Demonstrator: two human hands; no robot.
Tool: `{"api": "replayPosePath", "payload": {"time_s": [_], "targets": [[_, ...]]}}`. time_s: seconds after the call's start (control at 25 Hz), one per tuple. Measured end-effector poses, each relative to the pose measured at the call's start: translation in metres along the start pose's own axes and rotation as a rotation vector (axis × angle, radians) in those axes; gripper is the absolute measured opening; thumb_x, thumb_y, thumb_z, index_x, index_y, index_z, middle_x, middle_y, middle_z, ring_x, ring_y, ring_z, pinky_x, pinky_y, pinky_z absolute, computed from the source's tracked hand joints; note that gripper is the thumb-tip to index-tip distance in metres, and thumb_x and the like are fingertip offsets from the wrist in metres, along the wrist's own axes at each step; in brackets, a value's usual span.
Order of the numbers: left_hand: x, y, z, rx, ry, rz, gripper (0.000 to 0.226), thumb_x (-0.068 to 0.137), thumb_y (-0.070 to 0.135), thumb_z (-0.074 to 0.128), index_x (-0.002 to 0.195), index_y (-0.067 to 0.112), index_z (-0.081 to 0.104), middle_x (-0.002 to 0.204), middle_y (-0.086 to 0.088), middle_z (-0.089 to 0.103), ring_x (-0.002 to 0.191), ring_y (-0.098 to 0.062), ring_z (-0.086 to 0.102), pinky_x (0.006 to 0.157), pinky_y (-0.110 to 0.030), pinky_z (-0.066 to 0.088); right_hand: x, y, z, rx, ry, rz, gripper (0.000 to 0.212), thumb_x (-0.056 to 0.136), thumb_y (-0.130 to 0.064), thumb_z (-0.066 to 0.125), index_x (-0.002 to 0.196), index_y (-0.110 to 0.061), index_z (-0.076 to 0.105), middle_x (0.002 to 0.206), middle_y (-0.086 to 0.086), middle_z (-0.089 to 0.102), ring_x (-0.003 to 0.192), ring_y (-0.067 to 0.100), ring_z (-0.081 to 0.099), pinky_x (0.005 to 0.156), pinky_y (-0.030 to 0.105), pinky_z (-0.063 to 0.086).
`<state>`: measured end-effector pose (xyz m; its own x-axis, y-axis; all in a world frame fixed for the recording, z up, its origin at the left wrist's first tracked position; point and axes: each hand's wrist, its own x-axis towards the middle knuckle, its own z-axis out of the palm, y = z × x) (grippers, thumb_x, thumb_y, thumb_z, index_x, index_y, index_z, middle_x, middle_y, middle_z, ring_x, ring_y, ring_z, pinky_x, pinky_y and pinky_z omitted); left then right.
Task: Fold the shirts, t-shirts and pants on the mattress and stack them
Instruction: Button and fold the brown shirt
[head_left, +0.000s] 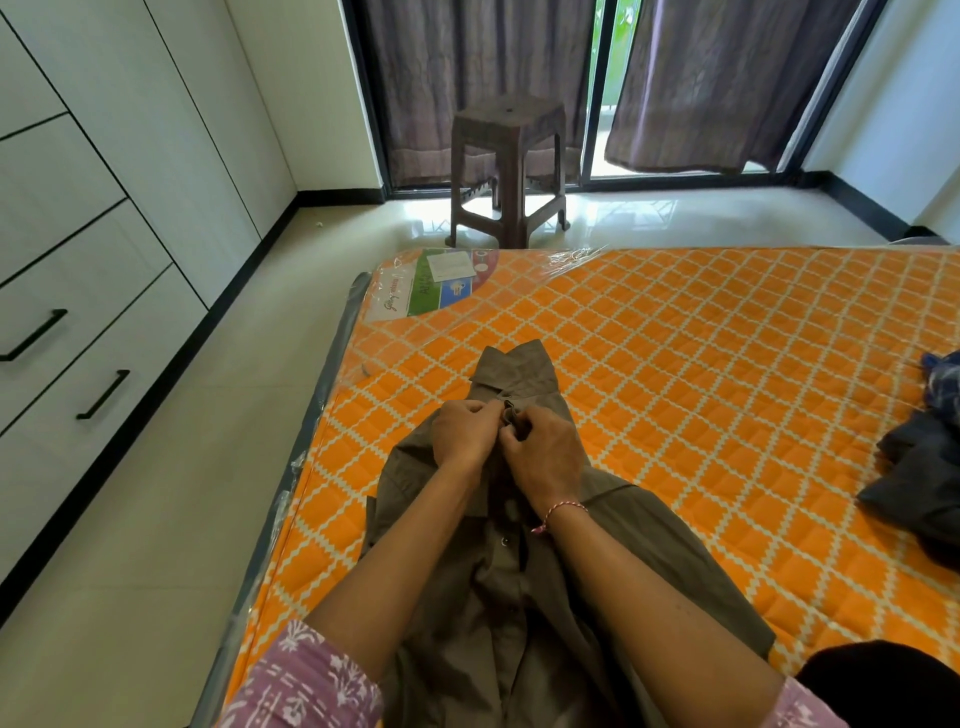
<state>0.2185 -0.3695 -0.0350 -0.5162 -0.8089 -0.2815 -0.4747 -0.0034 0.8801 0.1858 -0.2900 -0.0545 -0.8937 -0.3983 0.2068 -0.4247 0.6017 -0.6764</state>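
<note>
**Buttoning shirt near collar before fold**

Lying flat on mattress (675, 364), front side up, collar pointing away toward stool (509, 171): brown shirt (498, 597), spread along the left edge of the bed. Looked light, thin and floppy; woven cloth, no stiffness except collar and button strip. Probably not slippery in itself, though likely to slide on the plastic wrap covering the mattress. Not fragile. Best taken at shoulder seams or collar points for lifting, at side seams and hem for folding; button strip good for small pinches only. Sleeves partly tucked under forearms, exact lay unclear.

Left hand (467, 441) curled, fingertips pinching cloth just below the collar. Right hand (545, 457) also curled, thumb and forefinger nipping the same strip, touching the left hand's fingertips. Both closed tight on a small fold of shirt at the top button; button itself hidden between fingers, so fastened or not could not be told. One lower button visible between the forearms. Red thread band (558, 512) on right wrist.

Judged early in task: shirt not yet folded, no stack seen. Dark clothes pile (919, 478) well apart at right edge, unfolded. Dark shape at lower right corner unidentified.
</note>
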Motion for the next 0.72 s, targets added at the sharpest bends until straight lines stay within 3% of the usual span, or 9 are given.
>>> {"api": "replayPosePath", "payload": {"time_s": [0.08,0.28,0.56,0.64,0.72], "targets": [[-0.002,0.004,-0.001,0.075,0.001,0.057,0.027,0.086,0.023,0.058,0.068,0.006,0.068,0.064,-0.009,0.059,0.060,-0.021,0.051,0.055,-0.032,0.038,0.005,0.001,-0.002,-0.006,-0.025,-0.008,0.014,0.084,-0.021,0.062,0.075,-0.011,0.061,0.072,0.000,0.055,0.064,0.014,0.047,0.049,0.018,0.025],[0.001,0.009,-0.003,0.080,-0.005,0.132,0.039,0.089,0.031,0.058,0.076,-0.002,0.073,0.078,-0.018,0.071,0.074,-0.033,0.067,0.069,-0.041,0.054,0.011,0.006,-0.002,-0.019,-0.076,-0.020,0.018,0.085,-0.023,0.064,0.072,-0.010,0.061,0.072,0.003,0.063,0.061,0.014,0.049,0.047,0.015,0.023],[0.003,-0.004,0.002,-0.108,-0.078,0.063,0.025,0.088,0.021,0.060,0.065,0.015,0.068,0.080,-0.012,0.071,0.081,-0.027,0.066,0.082,-0.046,0.055,0.015,0.011,0.005,0.019,-0.053,-0.004,0.016,0.085,-0.021,0.065,0.078,-0.007,0.064,0.075,0.005,0.065,0.066,0.018,0.056,0.058,0.024,0.036],[-0.004,-0.011,0.000,-0.012,-0.070,0.199,0.012,0.088,0.012,0.057,0.085,0.015,0.068,0.091,-0.008,0.068,0.086,-0.019,0.063,0.084,-0.040,0.054,0.021,0.015,0.005,0.076,-0.111,-0.007,0.014,0.086,-0.018,0.065,0.086,-0.006,0.070,0.084,0.008,0.069,0.077,0.021,0.062,0.064,0.025,0.040],[-0.013,-0.027,-0.003,0.256,0.099,0.457,0.013,0.089,0.008,0.055,0.098,0.012,0.063,0.093,-0.003,0.063,0.083,-0.014,0.057,0.073,-0.029,0.050,0.027,0.020,-0.003,0.218,-0.237,0.042,0.021,0.086,-0.012,0.066,0.105,-0.004,0.071,0.102,0.009,0.071,0.096,0.021,0.065,0.080,0.025,0.047]]}}
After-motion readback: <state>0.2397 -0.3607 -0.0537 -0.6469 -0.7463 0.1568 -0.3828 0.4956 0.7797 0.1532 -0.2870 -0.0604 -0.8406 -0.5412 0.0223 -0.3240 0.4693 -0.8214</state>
